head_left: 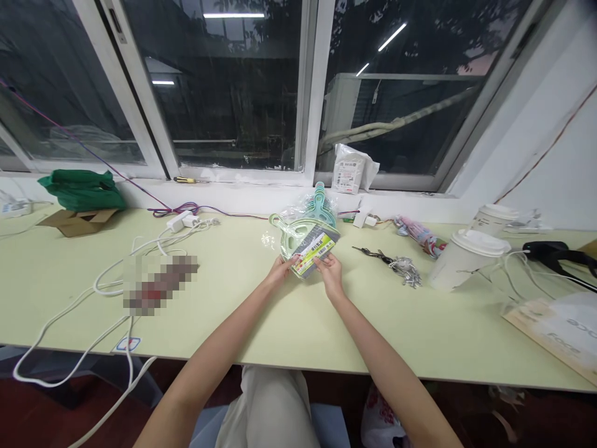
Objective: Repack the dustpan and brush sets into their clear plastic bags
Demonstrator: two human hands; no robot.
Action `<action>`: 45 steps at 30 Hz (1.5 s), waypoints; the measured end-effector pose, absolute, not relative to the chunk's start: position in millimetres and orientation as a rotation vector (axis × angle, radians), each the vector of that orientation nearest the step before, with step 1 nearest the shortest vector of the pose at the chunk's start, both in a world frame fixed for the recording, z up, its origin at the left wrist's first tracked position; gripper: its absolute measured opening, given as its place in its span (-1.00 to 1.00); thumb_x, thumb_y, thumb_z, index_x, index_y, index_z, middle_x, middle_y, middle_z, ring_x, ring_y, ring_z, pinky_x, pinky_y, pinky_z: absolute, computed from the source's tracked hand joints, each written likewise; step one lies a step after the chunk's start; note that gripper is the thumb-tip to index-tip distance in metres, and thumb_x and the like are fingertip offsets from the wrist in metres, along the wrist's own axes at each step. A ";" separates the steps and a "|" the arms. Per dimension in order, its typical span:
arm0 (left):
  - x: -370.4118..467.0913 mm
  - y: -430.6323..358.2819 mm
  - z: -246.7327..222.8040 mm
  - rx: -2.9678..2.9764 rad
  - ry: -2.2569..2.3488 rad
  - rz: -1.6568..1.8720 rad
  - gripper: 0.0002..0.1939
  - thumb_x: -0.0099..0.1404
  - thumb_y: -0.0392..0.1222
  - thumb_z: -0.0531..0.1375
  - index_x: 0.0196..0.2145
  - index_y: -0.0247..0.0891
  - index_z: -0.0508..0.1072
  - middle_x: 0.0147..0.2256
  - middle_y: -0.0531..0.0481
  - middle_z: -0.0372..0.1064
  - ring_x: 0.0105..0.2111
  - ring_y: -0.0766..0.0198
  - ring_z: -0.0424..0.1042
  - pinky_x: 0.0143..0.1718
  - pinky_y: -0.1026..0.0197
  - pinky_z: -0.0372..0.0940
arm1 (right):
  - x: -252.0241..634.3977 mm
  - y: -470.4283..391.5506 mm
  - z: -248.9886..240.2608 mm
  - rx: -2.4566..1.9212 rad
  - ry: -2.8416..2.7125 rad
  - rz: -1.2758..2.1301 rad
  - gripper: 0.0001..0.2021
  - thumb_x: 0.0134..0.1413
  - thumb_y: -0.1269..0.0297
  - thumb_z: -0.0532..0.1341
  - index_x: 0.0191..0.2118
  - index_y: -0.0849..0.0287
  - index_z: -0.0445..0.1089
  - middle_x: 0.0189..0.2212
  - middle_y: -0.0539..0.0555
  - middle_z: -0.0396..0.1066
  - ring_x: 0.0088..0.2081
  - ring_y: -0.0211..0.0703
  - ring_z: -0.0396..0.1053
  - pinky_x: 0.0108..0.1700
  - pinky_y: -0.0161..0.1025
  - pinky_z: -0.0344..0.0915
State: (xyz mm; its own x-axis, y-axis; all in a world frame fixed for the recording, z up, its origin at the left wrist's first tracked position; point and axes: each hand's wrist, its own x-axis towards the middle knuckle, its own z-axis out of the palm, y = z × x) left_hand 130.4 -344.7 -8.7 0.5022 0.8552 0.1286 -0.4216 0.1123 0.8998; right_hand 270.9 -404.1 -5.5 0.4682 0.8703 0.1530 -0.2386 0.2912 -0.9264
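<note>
A wrapped light green plastic item (291, 233) with a looped handle at its upper left is held up in front of me over the table. A yellow-green label and a dark grey panel (314, 249) show on its front; its exact kind is unclear. My left hand (280, 270) pinches the lower left edge. My right hand (330, 271) grips the lower right edge, by the label. Just behind stands a stack of teal plastic pieces with handles (319, 202), in clear wrap and partly hidden by the held item.
Keys (403, 269) lie to the right, near white lidded cups (450, 261) and a patterned bundle (420, 235). White cables (109, 277) and a blurred-out object (161, 286) are on the left. A green bag (81, 190) rests on a cardboard box (77, 223). The table's (298, 336) front edge is near me.
</note>
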 end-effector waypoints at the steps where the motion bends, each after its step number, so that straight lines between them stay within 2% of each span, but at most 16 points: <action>1: 130.3 -347.0 -7.7 1.098 0.487 0.976 -0.48 0.04 -0.02 0.39 -0.07 -0.29 0.45 -0.07 -0.22 0.47 -0.02 -0.06 0.44 0.09 -0.11 0.26 | 271.0 -404.1 -4.9 -1.005 -0.760 0.854 -0.51 -0.34 0.10 0.42 -0.22 0.19 0.35 -0.20 0.20 0.53 -0.19 -0.01 0.49 -0.20 -0.16 0.44; 4: 131.9 -354.0 -7.8 1.124 0.470 0.879 -0.44 0.05 -0.04 0.39 -0.01 -0.26 0.41 -0.03 -0.24 0.44 -0.02 -0.07 0.44 0.08 -0.13 0.25 | 271.4 -404.4 -3.8 -0.993 -0.686 0.844 -0.51 -0.35 0.11 0.42 -0.22 0.22 0.39 -0.18 0.19 0.53 -0.20 -0.04 0.49 -0.24 -0.21 0.41; 9: 141.1 -361.7 -13.2 1.118 0.399 0.635 -0.38 0.12 -0.02 0.34 0.10 -0.22 0.31 0.06 -0.28 0.35 0.00 -0.03 0.41 0.02 -0.11 0.29 | 274.6 -405.3 -2.2 -0.892 -0.604 0.807 -0.58 -0.37 0.17 0.43 -0.30 0.19 0.39 -0.27 0.10 0.55 -0.28 -0.15 0.48 -0.32 -0.29 0.39; 11: 142.7 -360.1 -12.3 1.027 0.416 0.762 -0.41 0.16 0.01 0.31 0.10 -0.16 0.29 0.07 -0.20 0.35 0.04 0.02 0.38 0.02 -0.04 0.31 | 275.6 -405.6 -2.1 -0.892 -0.597 0.841 -0.60 -0.38 0.20 0.44 -0.31 0.18 0.40 -0.28 0.06 0.55 -0.31 -0.18 0.47 -0.37 -0.34 0.37; 14: 138.4 -354.9 -7.5 0.935 0.451 1.032 -0.45 0.16 -0.07 0.32 0.09 -0.10 0.30 -0.01 -0.08 0.43 0.00 0.10 0.41 0.03 0.03 0.30 | 276.9 -404.9 -2.5 -0.915 -0.638 0.952 -0.62 -0.41 0.24 0.46 -0.34 0.16 0.41 -0.32 0.04 0.55 -0.33 -0.19 0.47 -0.40 -0.34 0.36; 16: 133.1 -353.1 -4.2 0.925 0.483 1.082 -0.50 0.14 -0.14 0.33 0.03 -0.17 0.35 -0.11 -0.08 0.48 -0.05 0.08 0.45 0.03 0.02 0.30 | 279.7 -404.1 -2.5 -0.937 -0.693 1.034 -0.62 -0.44 0.27 0.48 -0.37 0.16 0.41 -0.38 0.03 0.54 -0.36 -0.16 0.48 -0.40 -0.31 0.38; 19: 128.1 -356.3 -1.0 0.955 0.485 0.978 -0.60 0.10 -0.20 0.35 -0.09 -0.30 0.43 -0.18 -0.16 0.51 -0.09 0.02 0.47 0.05 -0.02 0.28 | 288.7 -404.2 -1.2 -0.961 -0.756 1.097 -0.61 -0.48 0.31 0.49 -0.38 0.16 0.41 -0.43 0.03 0.54 -0.40 -0.15 0.48 -0.40 -0.29 0.40; 24: 132.6 -368.3 2.9 1.034 0.331 0.812 -0.60 0.09 -0.24 0.36 -0.10 -0.32 0.44 -0.10 -0.21 0.49 0.01 -0.01 0.41 0.14 -0.06 0.18 | 297.9 -406.5 -0.3 -0.942 -0.725 1.007 -0.60 -0.47 0.32 0.48 -0.35 0.17 0.42 -0.45 -0.01 0.53 -0.46 -0.23 0.44 -0.47 -0.36 0.36; 28: 135.8 -372.3 3.0 0.997 0.349 0.879 -0.57 0.12 -0.19 0.34 -0.06 -0.29 0.40 -0.03 -0.18 0.45 0.04 0.03 0.39 0.17 -0.04 0.16 | 287.7 -405.4 -2.0 -0.907 -0.683 0.966 -0.63 -0.42 0.33 0.44 -0.33 0.17 0.42 -0.39 0.00 0.54 -0.40 -0.22 0.46 -0.44 -0.37 0.38; 33: 137.5 -367.8 -6.5 1.042 0.471 0.949 -0.42 0.06 -0.21 0.38 0.02 -0.16 0.30 0.01 -0.13 0.41 0.02 0.03 0.39 0.07 -0.10 0.26 | 282.3 -403.7 -2.9 -0.917 -0.614 1.002 -0.68 -0.37 0.38 0.42 -0.36 0.14 0.40 -0.38 0.00 0.54 -0.33 -0.19 0.49 -0.36 -0.34 0.45; 39: 136.4 -358.7 -12.7 1.156 0.604 0.945 -0.38 0.04 -0.15 0.38 0.03 -0.19 0.28 -0.01 -0.17 0.40 -0.02 -0.03 0.41 -0.05 -0.11 0.35 | 293.9 -403.9 -0.8 -1.000 -0.666 1.114 -0.68 -0.34 0.42 0.44 -0.37 0.13 0.36 -0.36 0.02 0.53 -0.22 -0.06 0.51 -0.23 -0.20 0.50; 45: 129.6 -361.0 -2.7 1.247 0.590 0.927 -0.36 0.08 -0.10 0.34 0.09 -0.16 0.23 0.04 -0.15 0.36 -0.02 0.01 0.41 -0.15 0.00 0.42 | 297.5 -404.8 -0.7 -0.985 -0.721 1.141 -0.69 -0.30 0.38 0.43 -0.35 0.13 0.36 -0.36 0.00 0.54 -0.29 -0.14 0.52 -0.30 -0.28 0.48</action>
State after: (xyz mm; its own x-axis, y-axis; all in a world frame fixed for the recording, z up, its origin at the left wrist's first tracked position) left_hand 129.6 -361.0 -2.7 0.5230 0.8461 0.1032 -0.2649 0.0463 0.9632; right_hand 297.5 -404.8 -0.7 0.2820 0.9593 -0.0132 -0.3999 0.1050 -0.9105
